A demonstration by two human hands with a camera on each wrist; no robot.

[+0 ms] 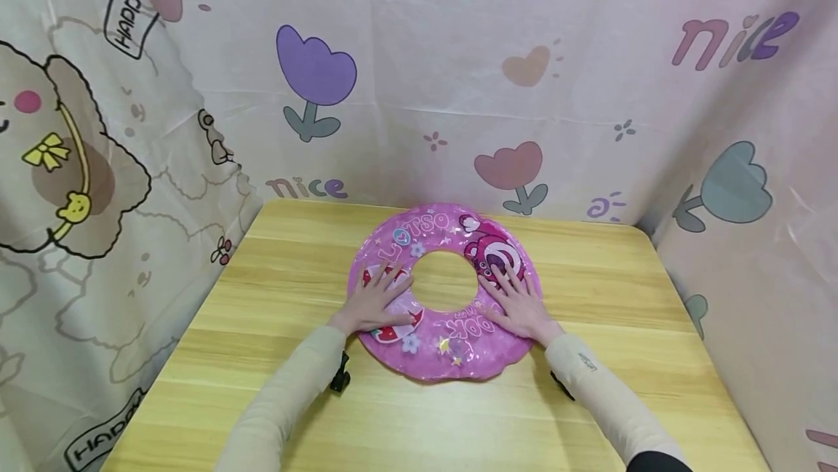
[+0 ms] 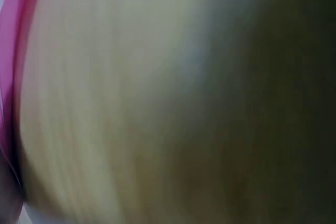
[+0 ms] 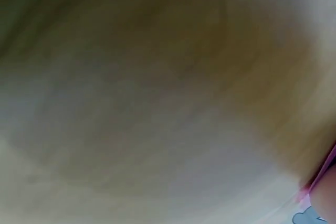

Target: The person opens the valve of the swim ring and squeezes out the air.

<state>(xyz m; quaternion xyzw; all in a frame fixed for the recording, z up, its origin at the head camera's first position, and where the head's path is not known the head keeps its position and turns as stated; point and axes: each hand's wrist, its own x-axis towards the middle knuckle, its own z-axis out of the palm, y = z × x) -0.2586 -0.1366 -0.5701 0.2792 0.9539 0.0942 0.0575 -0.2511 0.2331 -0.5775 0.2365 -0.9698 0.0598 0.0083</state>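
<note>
A pink swim ring (image 1: 428, 359) with printed letters, flowers and a cartoon bear lies flat on the wooden table. Its lower edge looks a little wrinkled. My left hand (image 1: 374, 301) rests on the ring's left side, fingers spread and straight. On the right side my right hand (image 1: 519, 305) lies palm down across the printed bear, its fingers spread too. Only a strip of the swim ring (image 2: 9, 56) shows at the left edge of the left wrist view. In the right wrist view, a sliver of pink and part of a hand (image 3: 326, 198) appear at the corner.
The light wood table (image 1: 288, 414) spreads around the ring. Behind it hangs a pale curtain (image 1: 406, 94) printed with tulips and hearts, and more printed cloth (image 1: 164, 239) drapes along the left side. A black strap buckle (image 1: 340, 376) sits under the left wrist.
</note>
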